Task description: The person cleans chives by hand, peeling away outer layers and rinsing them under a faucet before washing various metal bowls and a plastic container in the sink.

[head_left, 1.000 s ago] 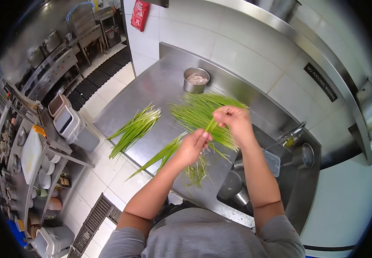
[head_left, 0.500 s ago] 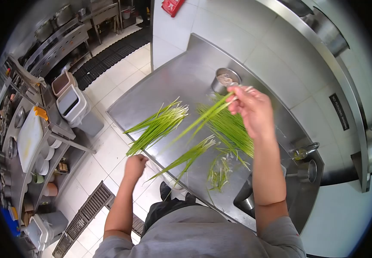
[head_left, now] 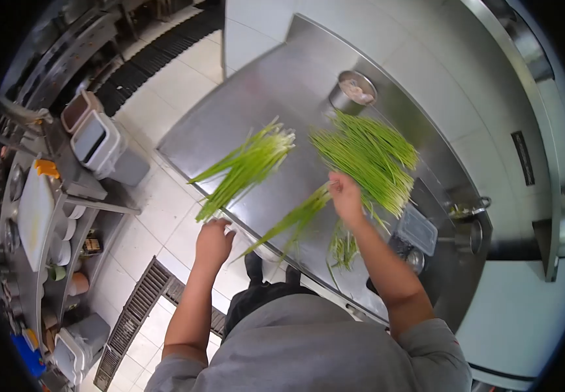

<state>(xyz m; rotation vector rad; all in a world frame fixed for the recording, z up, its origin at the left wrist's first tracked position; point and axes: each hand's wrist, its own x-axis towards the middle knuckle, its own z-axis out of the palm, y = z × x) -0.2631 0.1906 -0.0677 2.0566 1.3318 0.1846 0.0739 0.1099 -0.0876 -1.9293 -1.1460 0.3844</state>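
A worker in a grey shirt [head_left: 295, 346] stands at a steel counter [head_left: 250, 104] where long, slender green stalks [head_left: 377, 163] lie in 3 groups. The biggest, a dense, bright heap [head_left: 364, 147], spreads just beside a metal pot [head_left: 344, 101]. A white-ended bunch [head_left: 250, 163] and a thinner bunch [head_left: 297, 219] poke their tips past the near edge. The right hand [head_left: 346, 196], fingers curled, meets the thinner bunch's pale ends; the left hand [head_left: 214, 243], fingers bent, hangs by the white-ended bunch's tips. From where I stand, I cannot tell whether either grips anything. Wispy trimmings [head_left: 343, 249] litter the steel.
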